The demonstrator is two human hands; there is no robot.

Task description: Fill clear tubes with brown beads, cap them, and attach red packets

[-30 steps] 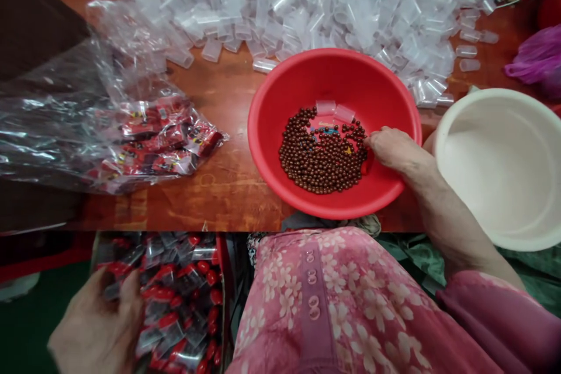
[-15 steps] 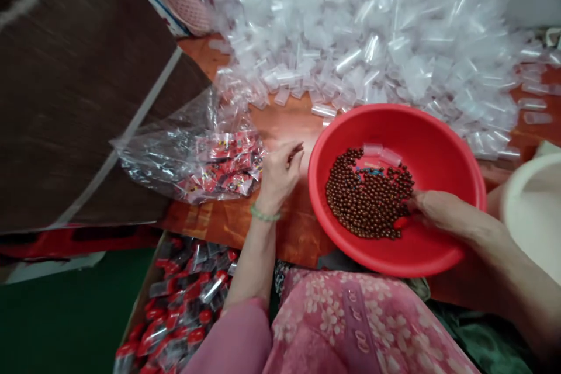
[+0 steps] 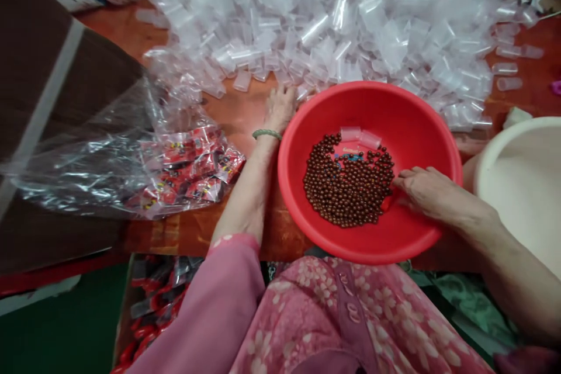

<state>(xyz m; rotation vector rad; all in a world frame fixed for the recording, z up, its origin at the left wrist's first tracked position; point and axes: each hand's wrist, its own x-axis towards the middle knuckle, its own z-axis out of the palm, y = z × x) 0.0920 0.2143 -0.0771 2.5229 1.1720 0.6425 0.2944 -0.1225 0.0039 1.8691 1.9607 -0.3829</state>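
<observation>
A red plastic basin (image 3: 368, 234) stands on the orange-brown table, holding a pile of small brown beads (image 3: 348, 181). Two clear plastic tubes (image 3: 359, 138) lie at the pile's far edge. My right hand (image 3: 425, 191) is inside the basin, its fingertips at the beads' right side. My left hand (image 3: 280, 108) rests on the table just left of the basin rim, fingers reaching toward a heap of clear plastic tubes (image 3: 328, 29). It holds nothing I can see.
A clear plastic bag of red-and-silver packets (image 3: 188, 166) lies left of my left arm. A white basin (image 3: 521, 187) stands at right. A cardboard box of red-capped packets (image 3: 153, 310) sits below the table edge. A brown panel (image 3: 52, 99) fills the far left.
My left hand has moved from the basin's near left side, up and away from me, to the table by the tubes. My right hand stays at the beads. The view has shifted slightly.
</observation>
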